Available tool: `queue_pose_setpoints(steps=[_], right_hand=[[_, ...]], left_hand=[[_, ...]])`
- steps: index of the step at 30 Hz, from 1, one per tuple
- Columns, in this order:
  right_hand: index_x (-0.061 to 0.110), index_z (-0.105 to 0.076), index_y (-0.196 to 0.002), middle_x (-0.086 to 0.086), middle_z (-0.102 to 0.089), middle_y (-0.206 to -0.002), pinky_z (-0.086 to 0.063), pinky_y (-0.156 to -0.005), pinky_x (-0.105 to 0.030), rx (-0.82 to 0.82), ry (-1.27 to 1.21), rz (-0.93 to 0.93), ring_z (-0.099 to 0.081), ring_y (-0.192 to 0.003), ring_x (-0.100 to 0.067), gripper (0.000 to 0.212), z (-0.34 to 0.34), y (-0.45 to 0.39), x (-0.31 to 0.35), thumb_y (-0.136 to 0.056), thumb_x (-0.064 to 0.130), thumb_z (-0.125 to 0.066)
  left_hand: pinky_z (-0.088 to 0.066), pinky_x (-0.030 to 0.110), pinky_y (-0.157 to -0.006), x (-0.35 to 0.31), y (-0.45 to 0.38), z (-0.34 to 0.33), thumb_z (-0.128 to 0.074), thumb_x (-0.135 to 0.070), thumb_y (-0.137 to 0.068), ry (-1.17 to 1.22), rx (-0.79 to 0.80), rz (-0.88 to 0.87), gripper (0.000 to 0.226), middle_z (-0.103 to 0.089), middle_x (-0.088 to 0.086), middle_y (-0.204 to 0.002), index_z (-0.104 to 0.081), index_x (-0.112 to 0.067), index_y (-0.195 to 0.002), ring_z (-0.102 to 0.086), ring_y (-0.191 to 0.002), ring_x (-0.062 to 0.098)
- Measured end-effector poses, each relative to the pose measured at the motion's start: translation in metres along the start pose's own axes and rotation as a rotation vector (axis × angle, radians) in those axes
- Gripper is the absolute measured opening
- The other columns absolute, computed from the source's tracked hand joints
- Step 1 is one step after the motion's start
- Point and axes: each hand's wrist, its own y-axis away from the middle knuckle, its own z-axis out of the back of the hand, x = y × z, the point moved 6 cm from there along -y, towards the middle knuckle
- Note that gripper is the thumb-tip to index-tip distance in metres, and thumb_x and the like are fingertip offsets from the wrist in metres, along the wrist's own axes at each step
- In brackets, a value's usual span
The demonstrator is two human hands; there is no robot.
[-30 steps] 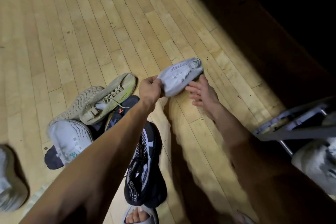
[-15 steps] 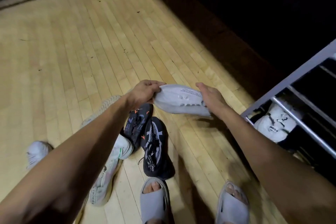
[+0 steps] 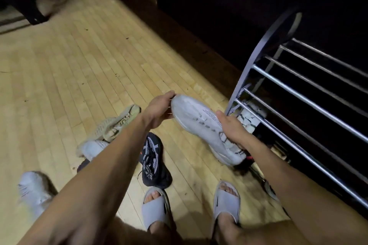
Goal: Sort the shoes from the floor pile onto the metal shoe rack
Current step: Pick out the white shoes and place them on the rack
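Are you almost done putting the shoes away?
Not yet. At least one white shoe already sits low in the metal rack. The left hand and right hand hold a white sneaker beside the rack. On the floor remain a beige shoe, a black sneaker and a pale shoe.

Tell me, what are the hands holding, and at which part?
A white sneaker: left hand grips its toe end, right hand grips the laced upper near the opening.

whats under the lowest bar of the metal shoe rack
Under the metal shoe rack, a white shoe with black markings sits at the left end. Farther right is too dark to tell, and the right forearm hides the near corner.
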Motion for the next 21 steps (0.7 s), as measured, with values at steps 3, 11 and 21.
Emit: queue_pose_setpoints(steps=[3, 11, 21], right_hand=[[0.009, -0.055, -0.130, -0.016, -0.060, -0.120, -0.042, -0.097, -0.036, -0.041, -0.163, -0.112, -0.056, -0.115, -0.029, 0.068, 0.006, 0.020, -0.017, -0.098, 0.062, -0.026], [0.009, -0.039, -0.146, -0.012, -0.045, -0.148, -0.037, -0.110, -0.038, 0.024, -0.397, -0.291, -0.046, -0.133, -0.029, 0.069, 0.001, 0.050, -0.048, -0.099, 0.058, -0.025], [0.023, -0.052, -0.137, -0.009, -0.068, -0.120, -0.050, -0.099, -0.048, 0.024, -0.577, -0.423, -0.065, -0.109, -0.030, 0.092, -0.005, -0.006, -0.159, -0.070, 0.085, -0.043]], left_hand=[[-0.049, 0.028, -0.067, 0.009, 0.026, -0.033, -0.033, -0.036, -0.104, 0.199, -0.081, 0.011, 0.037, -0.063, -0.002, -0.078, -0.059, -0.015, -0.089, -0.057, -0.070, 0.015], [-0.047, 0.029, -0.064, 0.056, 0.078, -0.105, -0.033, -0.039, -0.101, 0.284, -0.060, 0.161, 0.037, -0.066, -0.004, -0.074, -0.062, -0.017, -0.098, -0.061, -0.074, 0.014], [-0.045, 0.034, -0.089, 0.064, 0.071, -0.156, -0.031, -0.041, -0.103, 0.267, -0.013, 0.143, 0.035, -0.067, -0.004, -0.090, -0.058, -0.026, -0.089, -0.060, -0.085, 0.012]])
